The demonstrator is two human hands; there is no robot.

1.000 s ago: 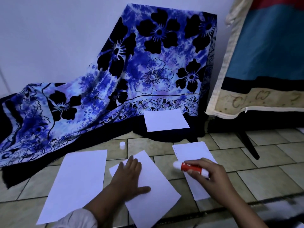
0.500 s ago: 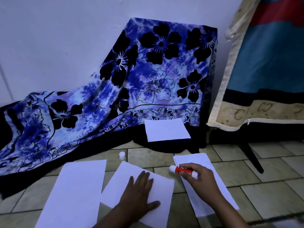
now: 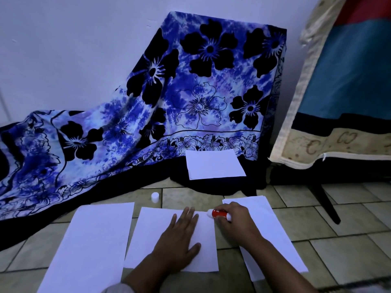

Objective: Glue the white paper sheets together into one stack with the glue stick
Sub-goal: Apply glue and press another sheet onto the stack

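- The middle sheet [image 3: 148, 229], which lay skewed 1 second ago, now sits square in the lower centre of the frame, between the left sheet [image 3: 91, 246] and the right sheet [image 3: 279, 233].
- The left hand [image 3: 179, 240] presses flat on it, fingers straight and spread.
- The right hand [image 3: 237, 220] has its fingers wrapped round the red glue stick [image 3: 219, 214]. The stick's white tip has moved from over the right sheet to the middle sheet's upper right corner, seemingly touching it.
- This looks like the start of a glue stroke on the pinned sheet; no sheets are joined yet.
- The cap [image 3: 155, 196] stands on the floor [image 3: 338, 218] above the sheets. A 4th sheet [image 3: 215, 163] rests on the dark hem of the floral cloth [image 3: 169, 102].
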